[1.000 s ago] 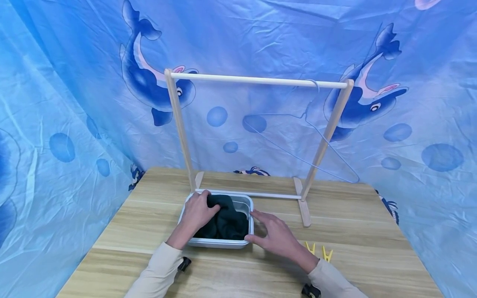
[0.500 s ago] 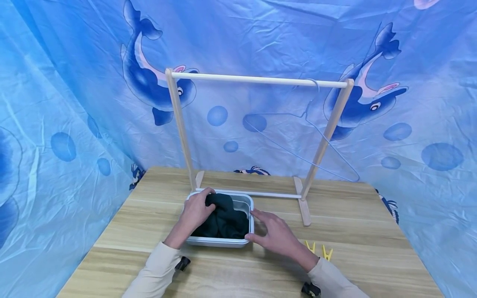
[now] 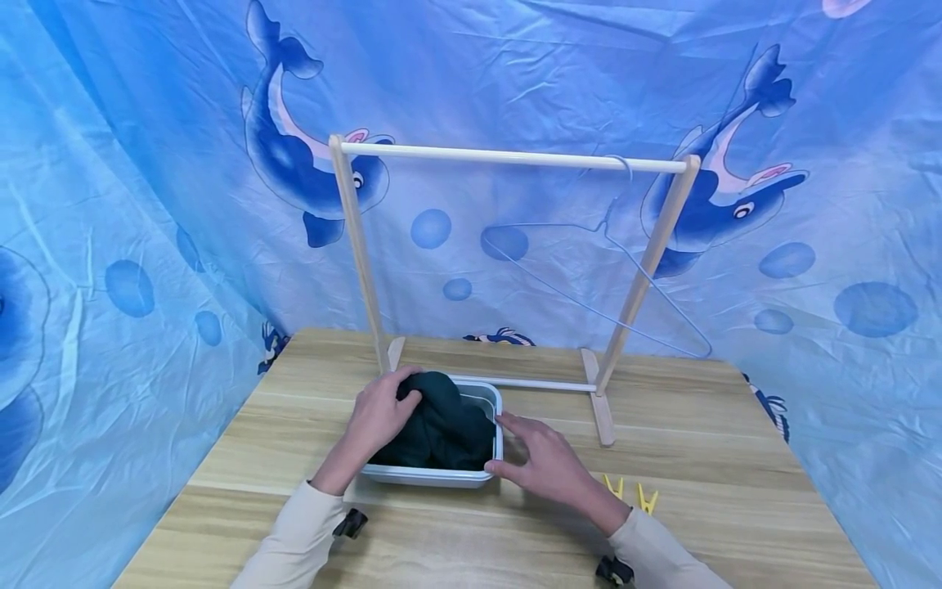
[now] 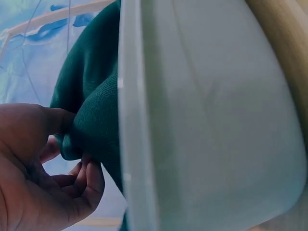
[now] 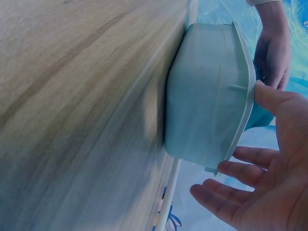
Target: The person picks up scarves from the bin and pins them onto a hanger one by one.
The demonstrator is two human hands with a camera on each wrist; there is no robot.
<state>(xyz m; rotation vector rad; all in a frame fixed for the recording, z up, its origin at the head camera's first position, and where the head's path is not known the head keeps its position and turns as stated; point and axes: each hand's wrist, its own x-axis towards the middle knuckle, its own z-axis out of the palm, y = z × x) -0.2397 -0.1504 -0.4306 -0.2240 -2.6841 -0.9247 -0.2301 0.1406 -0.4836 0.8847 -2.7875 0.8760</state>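
A dark green knitted cloth [image 3: 445,421] lies bunched in a pale plastic bin [image 3: 434,477], its top standing above the rim. My left hand [image 3: 375,415] pinches a fold of it at the bin's left side. In the left wrist view the thumb and fingers close on the green fabric [image 4: 98,113], just over the bin wall. At the right side my right hand [image 3: 546,464] touches the rim with its thumb, fingers spread. The right wrist view has that hand [image 5: 274,168] with fairly straight fingers along the rim. What kind of garment the cloth is cannot be told.
Behind the bin stands a wooden rack with a white top rail [image 3: 508,155]. A light blue wire hanger [image 3: 611,237] hangs at the rail's right end. Two yellow clothespins [image 3: 648,499] lie on the wooden table [image 3: 699,433] beside my right wrist. A blue dolphin curtain [image 3: 471,74] surrounds the table.
My left hand has moved slightly left and up, lifting the held part of the cloth higher above the rim. The right hand stays at the bin's right side.
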